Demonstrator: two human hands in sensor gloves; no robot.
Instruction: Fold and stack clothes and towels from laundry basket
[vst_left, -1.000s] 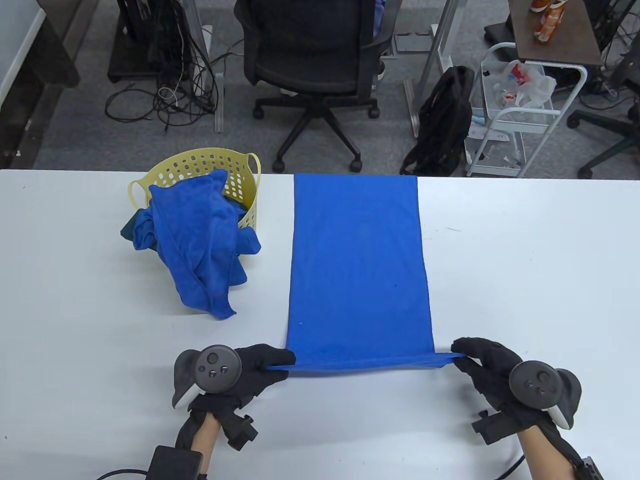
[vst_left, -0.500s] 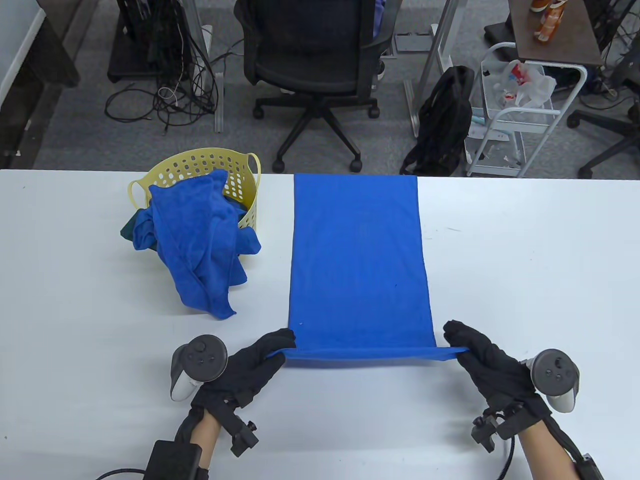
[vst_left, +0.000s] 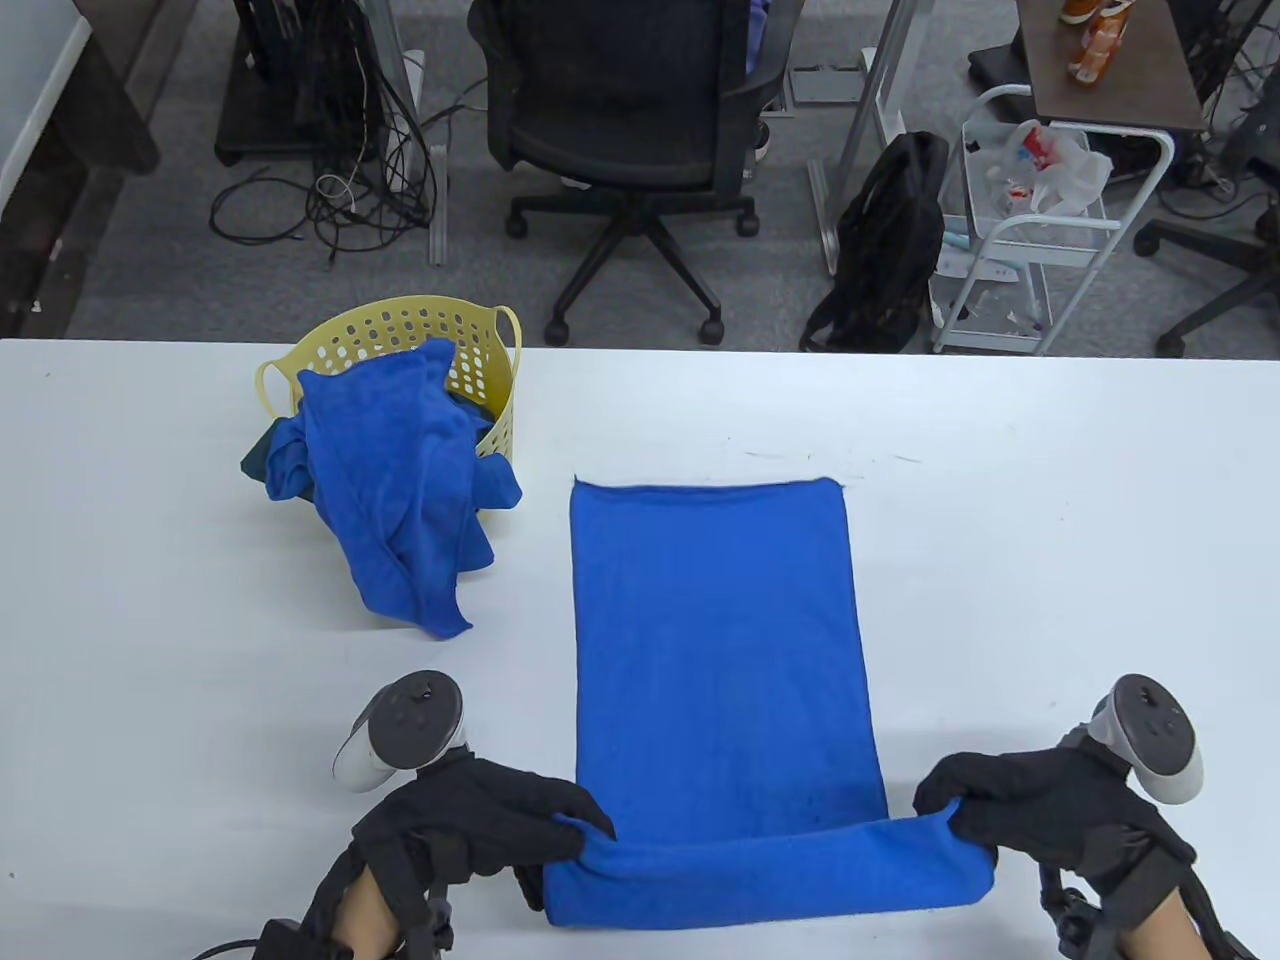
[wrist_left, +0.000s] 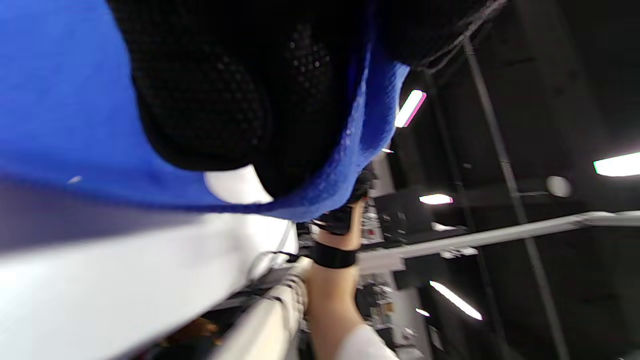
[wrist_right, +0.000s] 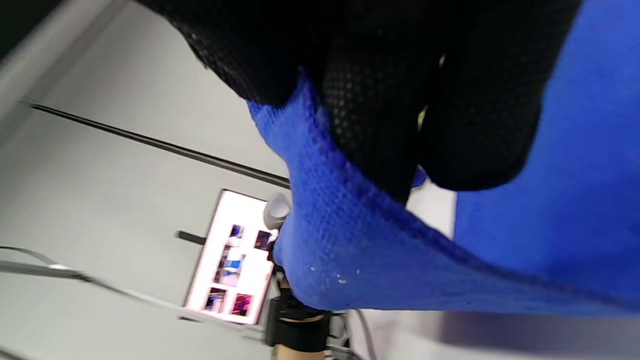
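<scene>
My left hand (vst_left: 480, 815) gripped the near left corner of the blue towel (vst_left: 715, 640), fingers curled tight around it. The towel lay flat mid-table, its near edge lifted in a soft roll. My right hand (vst_left: 1040, 810) clutched the right corner. White table (vst_left: 1050, 560) lay open beyond; a perforated yellow basket (vst_left: 440, 340) spilled fuzzy blue cloths (vst_left: 400, 490) far left.
</scene>
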